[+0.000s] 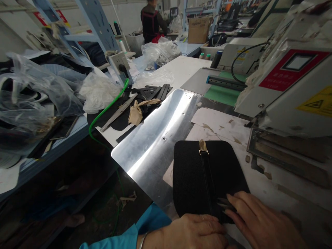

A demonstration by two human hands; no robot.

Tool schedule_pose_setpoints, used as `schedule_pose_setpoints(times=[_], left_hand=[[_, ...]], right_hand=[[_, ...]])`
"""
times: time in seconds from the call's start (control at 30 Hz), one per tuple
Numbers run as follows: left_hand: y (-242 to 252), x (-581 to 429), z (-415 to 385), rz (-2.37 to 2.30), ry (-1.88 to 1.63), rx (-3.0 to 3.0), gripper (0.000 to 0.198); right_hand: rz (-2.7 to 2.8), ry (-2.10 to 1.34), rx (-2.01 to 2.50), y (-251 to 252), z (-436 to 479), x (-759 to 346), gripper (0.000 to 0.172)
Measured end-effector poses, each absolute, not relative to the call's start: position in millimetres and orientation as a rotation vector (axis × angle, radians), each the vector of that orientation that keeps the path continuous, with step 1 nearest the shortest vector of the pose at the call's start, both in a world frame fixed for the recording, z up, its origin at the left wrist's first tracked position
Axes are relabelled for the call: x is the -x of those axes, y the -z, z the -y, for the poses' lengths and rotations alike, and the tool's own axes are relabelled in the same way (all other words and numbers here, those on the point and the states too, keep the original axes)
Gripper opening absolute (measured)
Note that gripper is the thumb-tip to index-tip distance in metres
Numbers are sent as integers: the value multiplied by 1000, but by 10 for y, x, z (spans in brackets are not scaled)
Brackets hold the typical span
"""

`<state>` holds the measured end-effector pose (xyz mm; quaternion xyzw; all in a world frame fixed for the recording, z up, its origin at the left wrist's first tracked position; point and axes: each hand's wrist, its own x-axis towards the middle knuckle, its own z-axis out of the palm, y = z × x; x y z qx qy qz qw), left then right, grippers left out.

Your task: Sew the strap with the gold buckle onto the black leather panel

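Presently, from my remote seat, I list what the head view shows.

Item one: black textured panel point(192, 180), rounded at its far corners, lying flat on the work surface, partly over the shiny metal plate point(155, 138) and partly over the white, stained machine bed point(272, 186). A black strap point(207, 180) runs down its middle, ending at the far edge in a gold clasp point(203, 147).

Item two: left hand point(192, 231), at the bottom edge of the view, resting palm down on the near edge of the panel. Fingers curled loosely; it presses rather than grasps, and I cannot tell whether anything lies under it. A blue sleeve point(140, 228) and a thin bracelet show at the wrist.

Item three: right hand point(259, 224), just beside the left, fingers extended and flat on the panel's near right corner, fingertips touching the strap's lower end. Open, pressing, holding nothing that I can see.

Item four: sewing machine head point(293, 76), white with a red panel and a yellow warning label, to the right, above the bed.

Item five: heap of black strips point(153, 91) and a tan scrap point(137, 112) on the table beyond the plate, with a green cable point(109, 107) near them.

Item six: clear plastic bags point(33, 93) on the left shelf.

Item seven: another person point(151, 20) standing well apart at the far back.
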<state>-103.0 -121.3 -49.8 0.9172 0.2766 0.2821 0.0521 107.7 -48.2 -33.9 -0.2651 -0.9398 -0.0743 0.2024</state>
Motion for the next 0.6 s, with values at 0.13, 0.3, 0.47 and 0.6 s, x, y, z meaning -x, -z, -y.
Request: schedule_pose_setpoints(times=[0.13,0.3,0.47,0.6], left_hand=[[473,1036,1192,-841,-951,-2748,17],[515,1027,1209,-857,-998,-2731,16],[520,1022,1217,-865,-971,-2748,17],[503,1034,1208,-837,-937,-2770,18]], right_hand=[[2659,203,648,317,451,-1092,32],[2707,206,577,322,433,-1123,31],[2690,197,560,316,429,-1123,32],[2688,194,555,303,425,-1108,32]])
